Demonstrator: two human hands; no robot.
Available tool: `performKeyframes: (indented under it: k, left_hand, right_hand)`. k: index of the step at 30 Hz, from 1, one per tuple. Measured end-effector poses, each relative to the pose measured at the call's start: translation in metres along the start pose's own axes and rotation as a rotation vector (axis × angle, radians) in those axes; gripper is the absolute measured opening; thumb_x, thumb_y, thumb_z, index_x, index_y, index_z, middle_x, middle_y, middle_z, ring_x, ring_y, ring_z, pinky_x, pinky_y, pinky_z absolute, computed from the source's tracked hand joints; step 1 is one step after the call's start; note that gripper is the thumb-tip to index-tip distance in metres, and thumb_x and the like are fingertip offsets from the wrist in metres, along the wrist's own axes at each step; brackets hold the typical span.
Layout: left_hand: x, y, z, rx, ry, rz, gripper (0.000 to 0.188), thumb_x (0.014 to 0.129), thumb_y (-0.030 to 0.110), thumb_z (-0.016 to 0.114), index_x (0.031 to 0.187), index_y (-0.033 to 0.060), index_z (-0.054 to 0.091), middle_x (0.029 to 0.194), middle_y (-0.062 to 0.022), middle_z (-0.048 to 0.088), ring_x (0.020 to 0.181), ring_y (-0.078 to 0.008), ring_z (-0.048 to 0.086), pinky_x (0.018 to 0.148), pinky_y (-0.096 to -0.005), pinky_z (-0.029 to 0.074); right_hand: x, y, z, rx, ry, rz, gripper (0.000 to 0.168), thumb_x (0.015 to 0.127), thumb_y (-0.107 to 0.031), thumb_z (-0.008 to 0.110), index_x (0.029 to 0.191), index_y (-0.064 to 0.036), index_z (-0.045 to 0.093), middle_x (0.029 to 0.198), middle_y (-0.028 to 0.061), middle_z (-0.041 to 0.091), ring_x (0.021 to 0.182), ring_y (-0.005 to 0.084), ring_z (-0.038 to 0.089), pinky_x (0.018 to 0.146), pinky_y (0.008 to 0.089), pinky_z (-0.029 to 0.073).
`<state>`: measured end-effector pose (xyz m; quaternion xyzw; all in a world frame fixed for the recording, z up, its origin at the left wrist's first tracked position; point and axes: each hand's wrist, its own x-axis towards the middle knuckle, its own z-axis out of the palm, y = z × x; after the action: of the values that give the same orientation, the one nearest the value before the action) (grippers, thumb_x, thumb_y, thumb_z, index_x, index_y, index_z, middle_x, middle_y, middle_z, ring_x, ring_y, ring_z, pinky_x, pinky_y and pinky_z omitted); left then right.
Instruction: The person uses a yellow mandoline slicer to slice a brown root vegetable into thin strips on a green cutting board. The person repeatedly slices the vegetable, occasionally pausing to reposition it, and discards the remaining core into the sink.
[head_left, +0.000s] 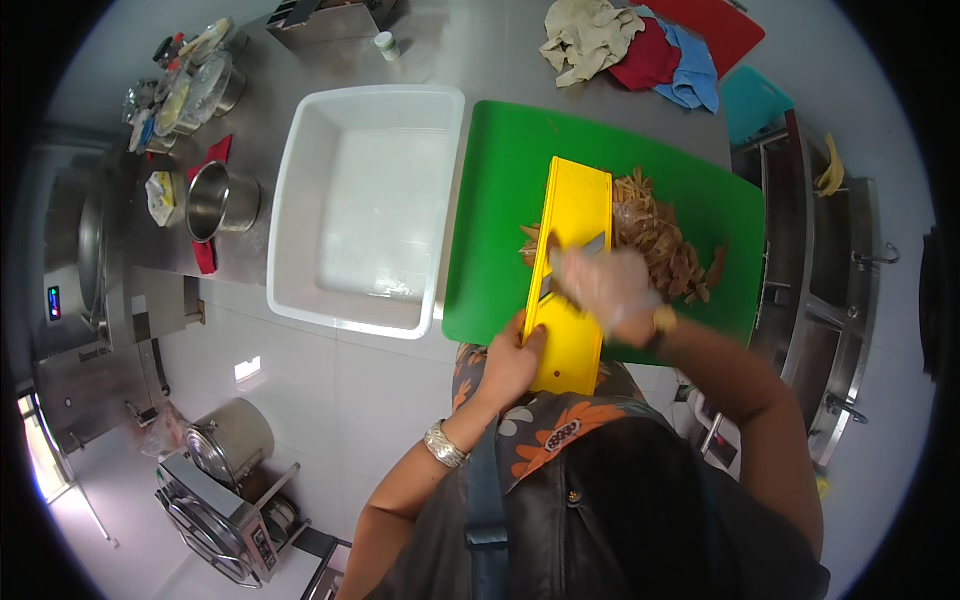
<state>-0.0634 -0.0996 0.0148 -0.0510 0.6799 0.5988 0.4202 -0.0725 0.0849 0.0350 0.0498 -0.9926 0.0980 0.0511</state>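
Note:
A yellow mandoline slicer (576, 196) slants lengthwise over the green cutting board (501, 172), its near end against my patterned apron (574, 431). My left hand (512, 358) grips its left edge near that end. Over the slanted metal blade (596, 244) is my right hand (606, 289), in a clear plastic glove and blurred. Whatever may lie under its palm is hidden; a small brown patch shows at the fingertips. Thin brownish slices (660, 244) are heaped right of the slicer, and a few more (529, 244) poke out on its left.
Left of the board stands a white plastic tub (300, 202). A steel pot (223, 201) and film-covered bowls (214, 82) are farther left. Cloths (592, 37) lie at the back right, near a red board (712, 30). Steel sinks (829, 262) line the right side.

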Motion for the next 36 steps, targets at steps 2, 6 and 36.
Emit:
performKeyframes:
  k: [2, 6, 36]
  left_hand:
    - [0.006, -0.018, 0.0, -0.086, 0.025, 0.062, 0.026, 0.089, 0.013, 0.051, 0.108, -0.0054, 0.054, 0.085, -0.0137, 0.062, 0.073, -0.0171, 0.057, 0.067, -0.0298, 0.045]
    - [0.003, -0.007, -0.004, -0.131, -0.038, 0.06, 0.028, 0.089, 0.013, 0.051, 0.109, -0.0054, 0.053, 0.086, -0.0144, 0.063, 0.074, -0.0183, 0.058, 0.067, -0.0302, 0.045]
    - [-0.001, -0.005, 0.0, 0.06, -0.012, 0.05, 0.028, 0.088, 0.014, 0.051, 0.111, -0.0035, 0.052, 0.084, -0.0195, 0.063, 0.073, -0.0265, 0.061, 0.066, -0.0348, 0.046]
  right_hand:
    - [-0.013, -0.018, -0.004, -0.018, -0.027, 0.079, 0.027, 0.087, -0.032, 0.055, 0.067, -0.014, 0.054, 0.048, 0.0069, 0.052, 0.039, 0.0255, 0.053, 0.037, 0.0386, 0.04]
    - [0.023, -0.006, 0.004, -0.07, -0.165, 0.156, 0.024, 0.087, -0.031, 0.052, 0.075, -0.011, 0.059, 0.058, 0.008, 0.059, 0.052, 0.026, 0.06, 0.048, 0.0383, 0.047]
    - [0.055, 0.042, 0.051, -0.104, -0.111, 0.267, 0.015, 0.08, -0.021, 0.054, 0.073, -0.01, 0.061, 0.072, 0.0113, 0.061, 0.067, 0.0294, 0.061, 0.055, 0.0416, 0.049]
